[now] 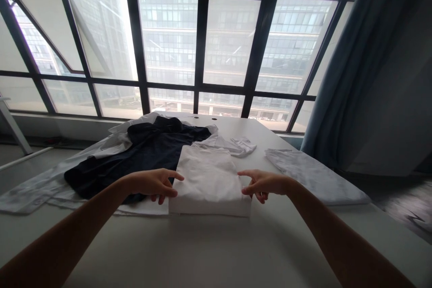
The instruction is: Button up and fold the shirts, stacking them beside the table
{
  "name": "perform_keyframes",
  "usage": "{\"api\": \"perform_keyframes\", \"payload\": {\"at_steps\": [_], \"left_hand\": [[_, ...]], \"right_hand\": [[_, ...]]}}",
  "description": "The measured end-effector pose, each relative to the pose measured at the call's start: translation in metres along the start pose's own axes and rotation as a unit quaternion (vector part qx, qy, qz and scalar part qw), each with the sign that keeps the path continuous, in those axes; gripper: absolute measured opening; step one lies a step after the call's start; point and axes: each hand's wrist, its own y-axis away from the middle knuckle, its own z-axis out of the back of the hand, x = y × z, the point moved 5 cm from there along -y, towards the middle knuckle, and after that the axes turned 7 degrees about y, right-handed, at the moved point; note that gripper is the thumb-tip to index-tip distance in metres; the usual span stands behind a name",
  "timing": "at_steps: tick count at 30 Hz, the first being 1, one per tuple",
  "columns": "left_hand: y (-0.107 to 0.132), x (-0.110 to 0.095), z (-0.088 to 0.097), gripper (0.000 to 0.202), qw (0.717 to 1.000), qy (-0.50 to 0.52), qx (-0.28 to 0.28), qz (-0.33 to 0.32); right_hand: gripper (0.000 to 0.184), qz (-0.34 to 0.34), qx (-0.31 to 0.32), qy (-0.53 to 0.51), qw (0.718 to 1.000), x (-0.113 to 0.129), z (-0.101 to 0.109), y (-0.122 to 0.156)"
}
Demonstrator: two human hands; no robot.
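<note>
A white garment (207,180), folded into a neat rectangle, lies on the table in front of me. My left hand (153,184) is at its left side, index finger and thumb apart, their tips at the cloth's edge. On the opposite side, my right hand (261,184) mirrors it, index finger and thumb spread and touching or nearly touching the right edge. The other fingers of both hands curl loosely downward. Neither hand grips the cloth. Just left of the folded garment, behind my left hand, a dark navy garment (155,144) lies spread out.
White cloth (30,195) lies under and around the navy garment. Another crumpled white piece (243,145) is behind the folded one. At right, a white item (317,177) lies flat on the white table (216,252). Windows (168,36) and a blue curtain (351,67) stand beyond.
</note>
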Motion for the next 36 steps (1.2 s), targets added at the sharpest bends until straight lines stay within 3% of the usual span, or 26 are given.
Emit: {"api": "perform_keyframes", "payload": {"at_steps": [9, 18, 20, 23, 25, 28, 32, 36], "left_hand": [[-0.013, 0.002, -0.010, 0.058, 1.000, 0.001, -0.025, -0.002], [-0.027, 0.017, -0.011, 0.031, 0.987, -0.119, -0.111, -0.009], [-0.024, 0.010, -0.011, 0.028, 0.972, -0.164, -0.165, -0.022], [-0.018, -0.015, -0.022, 0.024, 0.930, -0.220, -0.266, -0.129], [-0.020, -0.029, -0.041, 0.031, 0.908, -0.233, -0.268, -0.223], [-0.035, -0.030, -0.072, 0.046, 0.881, -0.261, -0.233, -0.319], [-0.063, -0.002, -0.089, 0.061, 0.874, -0.321, -0.215, -0.294], [-0.072, 0.016, -0.088, 0.065, 0.879, -0.358, -0.192, -0.251]], "right_hand": [[0.080, -0.028, -0.011, 0.036, 0.999, 0.000, -0.007, -0.008], [0.050, -0.096, -0.030, 0.125, 0.987, 0.000, -0.022, -0.016], [0.046, -0.099, -0.082, 0.179, 0.976, 0.004, -0.019, -0.012], [0.035, -0.019, -0.246, 0.270, 0.931, 0.026, -0.016, -0.005], [0.032, 0.074, -0.345, 0.289, 0.890, 0.046, -0.026, -0.003], [0.039, 0.175, -0.404, 0.307, 0.844, 0.066, -0.057, -0.010], [0.050, 0.202, -0.371, 0.371, 0.827, 0.070, -0.093, -0.031], [0.066, 0.145, -0.303, 0.392, 0.856, 0.054, -0.098, -0.041]]}}
